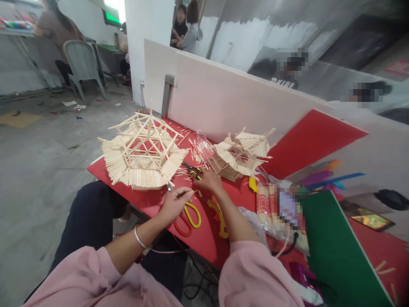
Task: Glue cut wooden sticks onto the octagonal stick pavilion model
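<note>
On red table (204, 238), hands (191, 192) among unlabelled wooden sticks (194, 151).

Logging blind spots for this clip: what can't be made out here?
All from the head view:
- Left hand: pinches something thin, too small to identify; the scissors lie partly under it.
- Right hand: its fingertips hide whatever it touches near the pliers.
- Packet of sticks: its label is blurred out.
- Smaller stick model: its far side is hidden.
- Green board: cut off by the bottom edge.
</note>
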